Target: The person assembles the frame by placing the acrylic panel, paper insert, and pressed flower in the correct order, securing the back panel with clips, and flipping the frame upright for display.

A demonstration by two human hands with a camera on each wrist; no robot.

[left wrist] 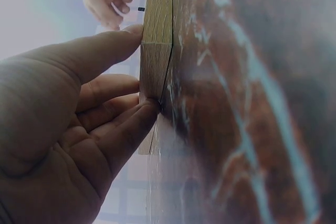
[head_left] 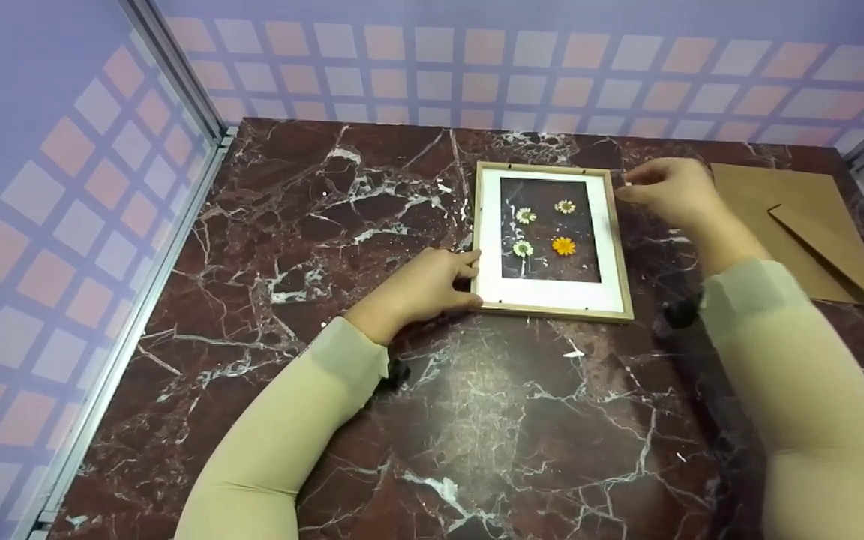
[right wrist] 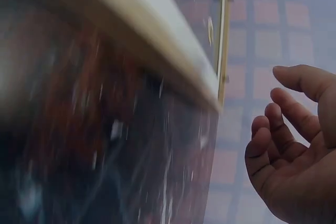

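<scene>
Left hand (head_left: 439,281): clamped on frame (head_left: 552,312) at eight o'clock
Right hand (head_left: 668,191): fingers apart, two o'clock
Flowers (head_left: 563,246): could slide if lifting tilts frame

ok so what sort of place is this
Probably a small partitioned work booth, perhaps for crafts: a dark marble-patterned tabletop is bordered by panels printed with pink and white squares, with a metal rail at the corner, and a picture frame lies on it.
</scene>
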